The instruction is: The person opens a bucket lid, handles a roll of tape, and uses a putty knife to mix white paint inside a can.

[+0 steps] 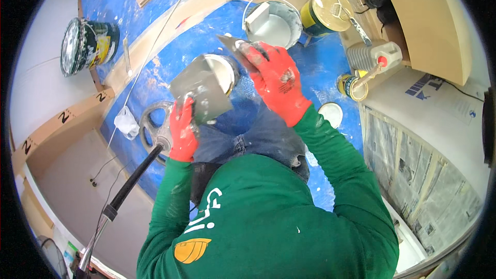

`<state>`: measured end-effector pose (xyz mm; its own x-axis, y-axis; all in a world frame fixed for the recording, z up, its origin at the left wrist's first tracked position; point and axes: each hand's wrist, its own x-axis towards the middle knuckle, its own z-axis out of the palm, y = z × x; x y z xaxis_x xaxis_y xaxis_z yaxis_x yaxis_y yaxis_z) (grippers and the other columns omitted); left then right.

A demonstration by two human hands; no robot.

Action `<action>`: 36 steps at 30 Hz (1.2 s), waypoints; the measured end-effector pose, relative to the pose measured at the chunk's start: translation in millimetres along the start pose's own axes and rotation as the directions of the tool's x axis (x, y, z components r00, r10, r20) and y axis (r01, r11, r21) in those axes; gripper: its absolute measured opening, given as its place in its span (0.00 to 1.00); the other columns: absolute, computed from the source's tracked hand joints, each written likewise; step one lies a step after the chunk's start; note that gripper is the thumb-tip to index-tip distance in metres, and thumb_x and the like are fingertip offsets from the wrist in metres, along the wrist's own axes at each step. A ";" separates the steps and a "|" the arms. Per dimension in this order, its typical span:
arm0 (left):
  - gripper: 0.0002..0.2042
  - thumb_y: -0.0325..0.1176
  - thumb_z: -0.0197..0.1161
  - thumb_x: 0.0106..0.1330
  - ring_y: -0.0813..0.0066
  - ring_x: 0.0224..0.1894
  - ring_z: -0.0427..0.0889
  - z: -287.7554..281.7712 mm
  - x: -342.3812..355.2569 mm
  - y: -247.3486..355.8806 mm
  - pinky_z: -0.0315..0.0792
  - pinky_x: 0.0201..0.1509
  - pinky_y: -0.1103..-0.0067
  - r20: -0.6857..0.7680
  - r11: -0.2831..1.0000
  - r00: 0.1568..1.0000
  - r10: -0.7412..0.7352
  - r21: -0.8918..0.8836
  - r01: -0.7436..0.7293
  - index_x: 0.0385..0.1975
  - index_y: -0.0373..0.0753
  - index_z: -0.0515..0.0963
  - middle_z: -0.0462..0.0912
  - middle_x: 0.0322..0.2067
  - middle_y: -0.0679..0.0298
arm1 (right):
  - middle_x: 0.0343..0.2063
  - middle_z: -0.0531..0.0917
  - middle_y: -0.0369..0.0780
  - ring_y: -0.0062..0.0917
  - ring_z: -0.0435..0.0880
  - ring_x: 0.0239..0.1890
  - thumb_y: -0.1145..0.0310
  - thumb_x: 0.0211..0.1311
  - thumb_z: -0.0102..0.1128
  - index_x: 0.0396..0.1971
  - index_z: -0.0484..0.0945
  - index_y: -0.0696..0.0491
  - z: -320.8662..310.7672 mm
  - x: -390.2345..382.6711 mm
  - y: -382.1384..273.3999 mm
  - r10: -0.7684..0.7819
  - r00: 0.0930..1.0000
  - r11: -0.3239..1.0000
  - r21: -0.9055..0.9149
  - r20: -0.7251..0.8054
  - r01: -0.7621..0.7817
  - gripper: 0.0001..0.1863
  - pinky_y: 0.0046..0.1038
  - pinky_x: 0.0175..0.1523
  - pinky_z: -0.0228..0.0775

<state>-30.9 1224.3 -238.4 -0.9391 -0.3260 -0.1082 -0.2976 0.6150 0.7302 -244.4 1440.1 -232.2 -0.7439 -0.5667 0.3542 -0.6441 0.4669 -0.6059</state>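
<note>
**Two gloved hands working metal blades over an open can**

At centre frame, the left hand (182,133) is gripping a wide metal trowel (201,93), fingers clamped on its lower edge. Just right and above, the right hand (276,80) is closing around a narrow putty knife (232,43), its blade pointing to the upper left. An open can (223,72) is sitting beneath both blades on the blue floor sheet (170,51). A white bucket (274,23) is standing higher up; a dark tin (88,45) is lying at upper left.
</note>
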 end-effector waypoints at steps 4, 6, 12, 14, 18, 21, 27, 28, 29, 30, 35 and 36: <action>0.20 0.22 0.54 0.69 0.52 0.52 0.83 -12.9 -43.5 -29.3 0.73 0.61 0.68 -0.132 0.969 0.991 -0.010 0.245 0.042 0.61 0.31 0.75 0.82 0.52 0.48 | 0.38 0.83 0.38 0.28 0.81 0.35 0.62 0.70 0.64 0.56 0.79 0.49 10.7 -9.9 -10.7 0.548 0.797 0.585 0.564 0.254 -0.582 0.17 0.37 0.38 0.78; 0.19 0.22 0.56 0.70 0.59 0.47 0.84 -8.9 -64.5 -44.9 0.75 0.54 0.72 -0.147 0.942 0.989 0.020 0.333 0.030 0.61 0.31 0.76 0.83 0.47 0.51 | 0.39 0.83 0.35 0.23 0.81 0.35 0.57 0.71 0.64 0.55 0.79 0.51 22.0 -15.0 -14.5 0.568 0.699 0.251 0.716 0.436 -0.651 0.19 0.29 0.38 0.77; 0.17 0.25 0.62 0.70 0.70 0.41 0.83 38.6 -78.3 1.8 0.76 0.48 0.75 -0.259 0.951 0.933 -0.251 -0.248 0.186 0.57 0.28 0.77 0.85 0.39 0.51 | 0.27 0.79 0.31 0.18 0.74 0.22 0.41 0.69 0.61 0.41 0.78 0.44 83.9 -65.7 -56.2 0.291 0.116 -0.763 0.304 0.950 -0.570 0.20 0.19 0.21 0.62; 0.16 0.26 0.61 0.71 0.71 0.39 0.83 57.3 -70.2 17.3 0.77 0.44 0.75 -0.270 0.917 0.927 -0.260 -0.370 0.149 0.56 0.27 0.77 0.84 0.36 0.51 | 0.24 0.78 0.32 0.19 0.73 0.20 0.40 0.68 0.61 0.41 0.78 0.44 102.0 -97.5 -65.7 0.117 0.178 -0.813 0.197 0.977 -0.547 0.21 0.19 0.19 0.61; 0.15 0.30 0.59 0.74 0.74 0.35 0.81 56.6 -44.3 7.6 0.75 0.37 0.74 -0.083 0.851 0.897 -0.434 -0.365 0.378 0.53 0.25 0.77 0.85 0.33 0.54 | 0.20 0.77 0.34 0.20 0.71 0.16 0.39 0.68 0.60 0.39 0.77 0.44 92.0 -99.8 -86.0 0.013 0.143 -0.843 0.088 0.990 -0.530 0.22 0.19 0.16 0.60; 0.16 0.33 0.59 0.75 0.73 0.35 0.82 67.1 -36.3 -36.9 0.75 0.38 0.74 -0.113 0.844 0.905 -0.410 -0.423 0.329 0.52 0.26 0.77 0.86 0.36 0.57 | 0.20 0.77 0.36 0.21 0.70 0.14 0.38 0.70 0.56 0.41 0.77 0.45 67.1 -79.0 -88.2 0.072 0.149 -0.675 0.158 0.986 -0.720 0.24 0.20 0.17 0.60; 0.15 0.37 0.55 0.77 0.66 0.37 0.87 50.6 -14.4 -53.0 0.81 0.38 0.73 0.239 0.242 0.736 -0.633 -0.842 0.481 0.53 0.32 0.77 0.86 0.40 0.58 | 0.31 0.84 0.36 0.20 0.81 0.24 0.54 0.75 0.58 0.51 0.78 0.54 64.7 -123.1 1.0 0.665 0.623 0.312 0.604 0.412 -0.733 0.19 0.23 0.22 0.70; 0.15 0.37 0.55 0.77 0.67 0.33 0.88 47.7 -18.5 -59.6 0.81 0.31 0.74 0.305 0.167 0.703 -0.643 -0.840 0.517 0.53 0.33 0.77 0.86 0.39 0.59 | 0.32 0.84 0.35 0.19 0.81 0.26 0.55 0.75 0.58 0.53 0.77 0.53 41.8 -99.1 -5.6 0.688 0.544 0.197 0.598 0.481 -0.777 0.18 0.23 0.21 0.69; 0.15 0.40 0.54 0.78 0.68 0.24 0.85 44.5 -18.7 -61.8 0.77 0.20 0.76 0.352 0.192 0.688 -0.634 -0.791 0.581 0.51 0.35 0.78 0.87 0.36 0.60 | 0.34 0.84 0.34 0.17 0.82 0.28 0.56 0.75 0.58 0.54 0.77 0.52 28.0 -86.3 -9.2 0.706 0.461 0.080 0.585 0.538 -0.807 0.18 0.22 0.21 0.69; 0.16 0.40 0.54 0.78 0.68 0.24 0.85 42.3 -17.2 -62.5 0.77 0.20 0.75 0.373 0.161 0.667 -0.645 -0.787 0.596 0.51 0.34 0.78 0.86 0.37 0.59 | 0.33 0.84 0.35 0.18 0.82 0.27 0.57 0.75 0.59 0.53 0.77 0.54 26.1 -88.1 -8.6 0.693 0.507 0.151 0.584 0.513 -0.797 0.18 0.23 0.22 0.70; 0.15 0.44 0.52 0.78 0.71 0.19 0.77 30.8 -7.6 -50.9 0.68 0.19 0.77 0.422 0.040 0.590 -0.689 -0.790 0.611 0.51 0.39 0.77 0.81 0.29 0.63 | 0.30 0.83 0.36 0.19 0.80 0.26 0.60 0.73 0.60 0.50 0.78 0.56 25.5 -93.4 -17.6 0.676 0.390 0.071 0.472 0.625 -0.879 0.15 0.24 0.23 0.70; 0.15 0.44 0.52 0.78 0.72 0.19 0.75 29.7 -7.8 -53.7 0.66 0.19 0.78 0.430 0.012 0.590 -0.683 -0.801 0.599 0.50 0.40 0.77 0.79 0.27 0.65 | 0.32 0.83 0.35 0.20 0.81 0.27 0.59 0.74 0.60 0.51 0.78 0.55 26.2 -97.9 -15.9 0.654 0.355 -0.065 0.517 0.669 -0.854 0.16 0.24 0.24 0.70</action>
<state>-12.7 1215.1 -296.8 -0.4245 -0.3035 -0.8530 -0.4284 -0.7627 0.4845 -156.7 1470.4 -275.9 -0.5659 -0.3498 -0.7466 0.7689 0.1028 -0.6310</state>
